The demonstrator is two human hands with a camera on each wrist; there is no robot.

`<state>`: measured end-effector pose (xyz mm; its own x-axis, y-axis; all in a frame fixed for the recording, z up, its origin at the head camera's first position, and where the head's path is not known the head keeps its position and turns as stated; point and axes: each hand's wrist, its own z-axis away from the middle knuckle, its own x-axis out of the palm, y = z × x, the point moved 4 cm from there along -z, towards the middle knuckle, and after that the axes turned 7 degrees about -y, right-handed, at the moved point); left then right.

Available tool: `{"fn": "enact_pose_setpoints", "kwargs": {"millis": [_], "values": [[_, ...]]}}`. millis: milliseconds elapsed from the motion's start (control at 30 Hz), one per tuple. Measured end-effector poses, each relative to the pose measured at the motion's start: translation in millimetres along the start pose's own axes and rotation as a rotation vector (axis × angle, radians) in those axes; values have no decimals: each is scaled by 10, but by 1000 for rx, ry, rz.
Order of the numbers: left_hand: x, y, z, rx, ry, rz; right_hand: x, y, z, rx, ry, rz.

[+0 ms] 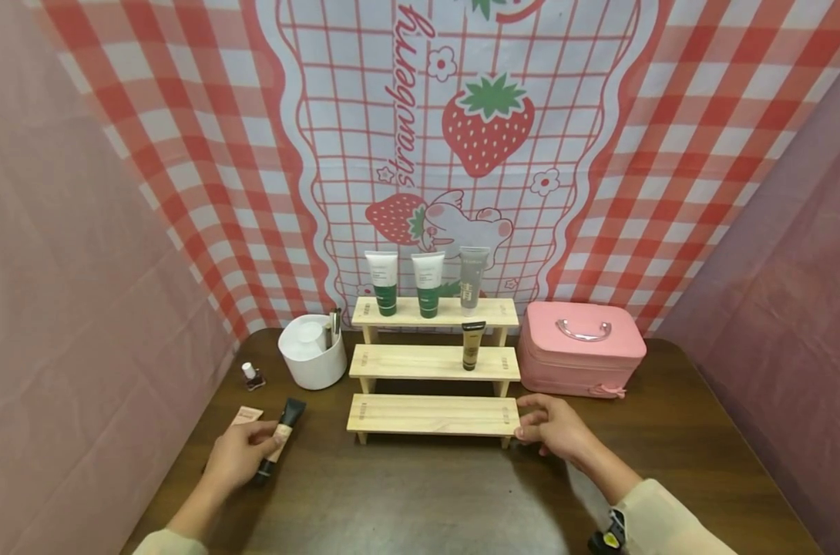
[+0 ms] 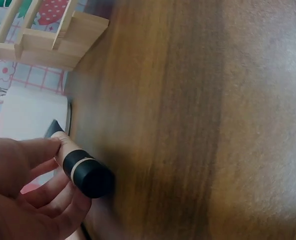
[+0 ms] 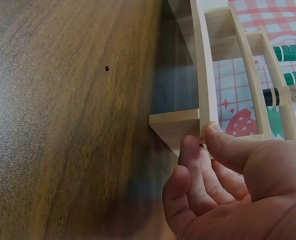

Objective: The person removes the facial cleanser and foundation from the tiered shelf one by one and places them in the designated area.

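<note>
black and beige, the tube sits at the head view's lower left, pinched between thumb and fingers of the left hand, closed only to its width; the mid-body hold seems to leave both ends clear. lower right of centre, the right hand pinches the wooden stand at its lowest end, probably to steady it. three larger tubes line its top, perhaps to avoid hiding smaller ones.

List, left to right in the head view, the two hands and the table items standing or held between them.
Left hand → black-and-beige tube → white pot → wooden stand → right hand.
</note>
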<state>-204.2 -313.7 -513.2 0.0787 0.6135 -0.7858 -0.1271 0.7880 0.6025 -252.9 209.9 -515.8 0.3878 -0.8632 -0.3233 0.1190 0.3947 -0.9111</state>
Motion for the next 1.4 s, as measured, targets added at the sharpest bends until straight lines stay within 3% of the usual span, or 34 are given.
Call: {"fn": "enact_pose_setpoints", "kwargs": {"millis": [100, 700, 867, 1000, 1133, 1267, 1400], "values": [[10, -10, 2, -19, -5, -3, 2, 2, 10, 5, 0, -3], [20, 26, -62, 4, 29, -67, -18, 53, 19, -5, -26, -21], [-45, 140, -32, 57, 132, -95, -26, 99, 14, 22, -44, -68], [-114, 385, -38, 162, 251, -66, -25, 81, -4, 18, -60, -95], [-89, 767, -83, 318, 293, 10, -21, 50, -12, 8, -60, -80], [28, 1216, -162, 440, 252, 106, -14, 23, -19, 12, -44, -49], [208, 1674, -271, 484, 125, 205, -8, 3, -10, 16, -37, -37]]}}
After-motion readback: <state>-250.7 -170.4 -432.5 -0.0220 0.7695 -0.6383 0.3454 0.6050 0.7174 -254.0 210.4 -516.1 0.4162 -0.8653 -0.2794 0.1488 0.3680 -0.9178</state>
